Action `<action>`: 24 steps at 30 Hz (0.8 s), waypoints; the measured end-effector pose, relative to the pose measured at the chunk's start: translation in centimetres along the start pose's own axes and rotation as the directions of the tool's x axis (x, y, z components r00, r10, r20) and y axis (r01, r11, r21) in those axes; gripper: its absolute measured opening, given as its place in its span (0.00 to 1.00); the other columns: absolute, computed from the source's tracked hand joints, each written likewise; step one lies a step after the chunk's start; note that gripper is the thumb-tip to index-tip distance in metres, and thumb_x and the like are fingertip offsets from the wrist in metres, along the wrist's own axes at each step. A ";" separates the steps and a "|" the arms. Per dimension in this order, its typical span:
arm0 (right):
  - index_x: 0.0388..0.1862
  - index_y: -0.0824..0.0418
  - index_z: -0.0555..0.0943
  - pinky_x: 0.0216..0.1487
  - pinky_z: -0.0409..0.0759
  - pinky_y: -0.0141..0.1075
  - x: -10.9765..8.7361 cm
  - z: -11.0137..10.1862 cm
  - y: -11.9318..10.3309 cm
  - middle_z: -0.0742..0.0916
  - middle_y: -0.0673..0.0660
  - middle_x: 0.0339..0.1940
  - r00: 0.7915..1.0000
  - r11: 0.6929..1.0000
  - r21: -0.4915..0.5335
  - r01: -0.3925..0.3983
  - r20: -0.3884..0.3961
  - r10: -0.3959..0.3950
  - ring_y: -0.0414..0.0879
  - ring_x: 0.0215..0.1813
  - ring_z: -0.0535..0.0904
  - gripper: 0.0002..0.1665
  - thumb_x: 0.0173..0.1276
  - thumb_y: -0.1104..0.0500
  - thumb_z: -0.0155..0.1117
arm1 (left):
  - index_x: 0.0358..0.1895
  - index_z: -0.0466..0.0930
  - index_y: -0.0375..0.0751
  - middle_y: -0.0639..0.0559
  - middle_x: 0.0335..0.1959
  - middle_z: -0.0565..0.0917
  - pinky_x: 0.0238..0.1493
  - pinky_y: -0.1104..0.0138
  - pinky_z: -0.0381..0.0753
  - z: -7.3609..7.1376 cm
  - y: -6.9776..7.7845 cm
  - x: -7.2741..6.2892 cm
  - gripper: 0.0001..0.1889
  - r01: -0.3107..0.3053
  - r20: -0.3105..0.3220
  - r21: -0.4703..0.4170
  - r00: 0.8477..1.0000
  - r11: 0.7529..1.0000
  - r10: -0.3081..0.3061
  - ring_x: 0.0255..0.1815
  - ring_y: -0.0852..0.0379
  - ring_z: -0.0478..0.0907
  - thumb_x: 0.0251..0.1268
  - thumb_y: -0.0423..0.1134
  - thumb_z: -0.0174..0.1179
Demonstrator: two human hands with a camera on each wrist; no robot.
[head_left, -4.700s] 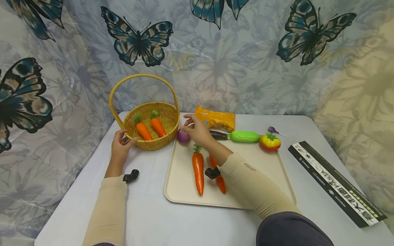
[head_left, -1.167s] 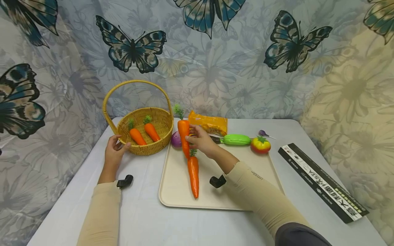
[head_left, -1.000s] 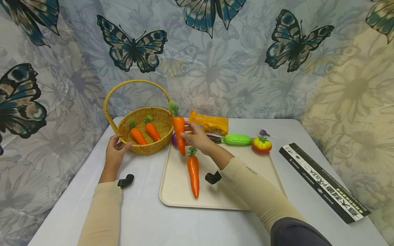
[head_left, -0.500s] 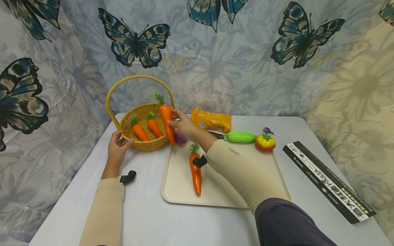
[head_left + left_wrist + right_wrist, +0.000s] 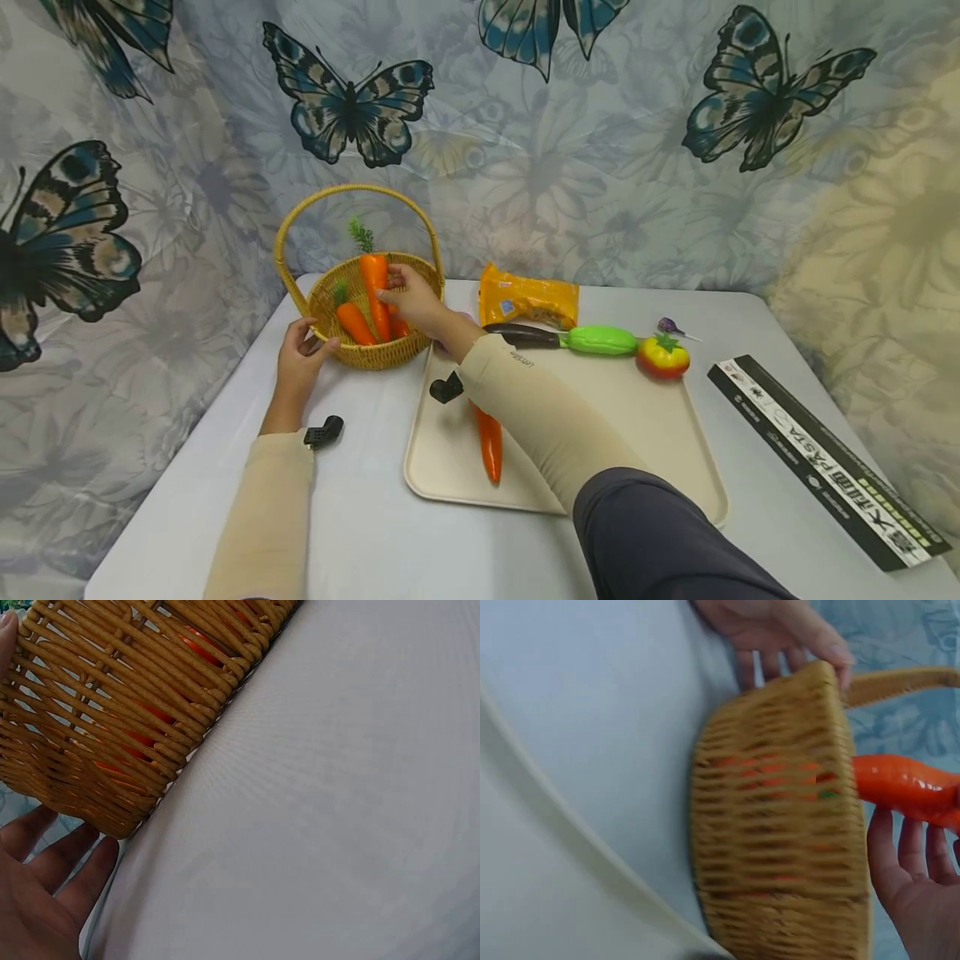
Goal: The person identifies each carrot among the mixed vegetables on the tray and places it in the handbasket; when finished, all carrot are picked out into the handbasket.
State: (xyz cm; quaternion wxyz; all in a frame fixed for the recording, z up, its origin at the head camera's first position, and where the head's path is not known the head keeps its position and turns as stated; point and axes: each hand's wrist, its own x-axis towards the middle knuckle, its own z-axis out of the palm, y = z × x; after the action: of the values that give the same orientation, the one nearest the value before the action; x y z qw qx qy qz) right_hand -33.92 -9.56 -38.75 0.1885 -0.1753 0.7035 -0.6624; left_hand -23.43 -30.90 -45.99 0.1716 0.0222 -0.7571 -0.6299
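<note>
My right hand pinches an orange toy carrot by its side, leafy top up, its lower end inside the yellow wicker basket. In the right wrist view this carrot crosses the basket's rim. Two shorter carrots lie in the basket, one in plain sight, the other mostly covered by the right hand and held carrot. My left hand holds the basket's near left side, thumb at the rim and fingers against the outer wall.
A cream tray bears another carrot, partly under the right forearm. Along its back edge lie an eggplant, a green squash-like vegetable and a red-yellow tomato. An orange packet sits behind; a black PASTA box lies right.
My right hand has picked up a carrot from the tray and carried it left, over the onion, into the basket. My left hand has stayed at the basket's side.
</note>
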 end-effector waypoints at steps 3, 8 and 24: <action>0.73 0.56 0.62 0.47 0.82 0.43 0.2 0.6 1.3 0.76 0.55 0.54 1.000 0.998 -0.054 -0.019 -0.016 0.018 0.47 0.51 0.77 0.34 0.71 0.59 0.62 | 0.67 0.59 0.28 0.38 0.75 0.57 0.65 0.55 0.69 0.2 -0.2 -0.2 0.34 0.005 0.006 0.002 1.000 1.000 -0.005 0.70 0.37 0.61 0.63 0.36 0.67; 0.73 0.58 0.62 0.43 0.82 0.39 0.4 1.1 1.8 0.77 0.57 0.54 0.999 0.986 -0.169 -0.011 -0.031 0.006 0.47 0.50 0.77 0.34 0.72 0.60 0.61 | 0.67 0.60 0.29 0.40 0.75 0.57 0.67 0.49 0.65 0.1 -0.2 -0.1 0.34 0.012 -0.002 0.005 1.000 1.000 -0.012 0.70 0.39 0.61 0.63 0.37 0.67; 0.70 0.62 0.66 0.36 0.79 0.30 -0.2 1.7 1.0 0.83 0.56 0.46 0.997 0.870 -0.493 -0.031 -0.079 -0.009 0.44 0.41 0.79 0.33 0.70 0.58 0.64 | 0.66 0.59 0.27 0.38 0.75 0.56 0.66 0.51 0.66 0.2 -0.1 -0.1 0.32 0.007 0.001 -0.010 1.000 1.000 -0.007 0.70 0.38 0.62 0.64 0.34 0.65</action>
State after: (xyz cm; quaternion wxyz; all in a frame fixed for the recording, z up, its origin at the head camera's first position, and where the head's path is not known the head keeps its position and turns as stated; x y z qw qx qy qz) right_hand -32.85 -10.88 -39.78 0.1135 -0.1874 0.8571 -0.4662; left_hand -23.39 -30.70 -46.10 0.1690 0.0235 -0.7541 -0.6342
